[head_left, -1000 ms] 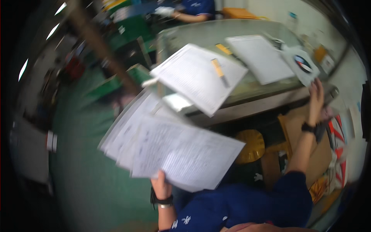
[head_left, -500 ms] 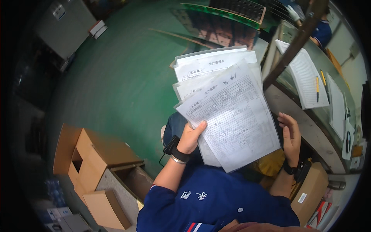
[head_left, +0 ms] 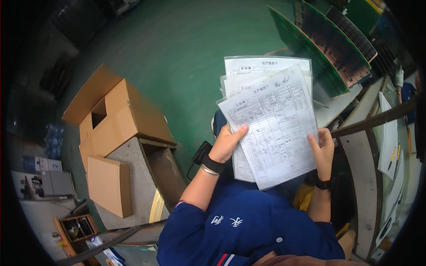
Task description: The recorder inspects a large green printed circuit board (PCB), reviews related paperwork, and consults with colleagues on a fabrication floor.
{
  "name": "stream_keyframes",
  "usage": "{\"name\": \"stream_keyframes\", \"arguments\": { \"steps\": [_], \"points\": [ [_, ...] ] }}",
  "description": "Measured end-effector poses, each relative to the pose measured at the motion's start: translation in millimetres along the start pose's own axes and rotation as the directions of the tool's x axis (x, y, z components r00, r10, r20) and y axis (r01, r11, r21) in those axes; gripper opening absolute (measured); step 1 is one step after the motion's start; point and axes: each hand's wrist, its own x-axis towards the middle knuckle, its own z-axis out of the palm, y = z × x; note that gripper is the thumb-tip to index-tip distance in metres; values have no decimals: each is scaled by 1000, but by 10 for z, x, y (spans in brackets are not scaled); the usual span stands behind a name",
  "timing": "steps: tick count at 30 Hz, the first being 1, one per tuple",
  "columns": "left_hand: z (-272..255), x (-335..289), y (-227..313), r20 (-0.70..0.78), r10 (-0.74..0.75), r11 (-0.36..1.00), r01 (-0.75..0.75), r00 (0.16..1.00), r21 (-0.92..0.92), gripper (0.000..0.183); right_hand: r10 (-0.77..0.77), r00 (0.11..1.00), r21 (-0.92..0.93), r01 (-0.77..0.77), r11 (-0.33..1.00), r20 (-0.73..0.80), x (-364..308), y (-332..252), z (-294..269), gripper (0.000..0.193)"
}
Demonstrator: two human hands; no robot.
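Note:
A fanned stack of printed form sheets in clear plastic sleeves [head_left: 275, 128] lies over my lap, tilted a little. My left hand [head_left: 228, 142] grips the left edge of the stack, thumb on top and fingers underneath. At the right edge, my right hand [head_left: 323, 150] pinches the front sheet, its thumb on the face and its fingers mostly behind. The front sheet covers most of the others, whose upper edges stick out beyond it. Each wrist carries a black strap, and the left one also a silver bangle.
At left, an open cardboard box [head_left: 111, 117] and a smaller closed carton [head_left: 106, 186] stand on a grey surface. Green circuit panels [head_left: 319, 48] stand upright at the far right. A workbench with papers [head_left: 388, 137] and pens runs along the right, a metal bar [head_left: 377, 120] crossing it.
My right hand, apart from the sheets before, now grips their right edge. The view has swung to the right, so the boxes and bench show in different places.

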Motion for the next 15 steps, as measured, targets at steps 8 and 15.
{"name": "stream_keyframes", "arguments": {
  "steps": [8,15],
  "points": [
    [-168,-193,-187,-90,-50,999,49,995,-12,51,118,987,275,-84,958,-109,-44,316,101,10],
    [-398,-169,-366,-164,-8,1000,9,986,8,46,122,987,264,-90,960,-107,-92,668,72,11]
  ]
}}
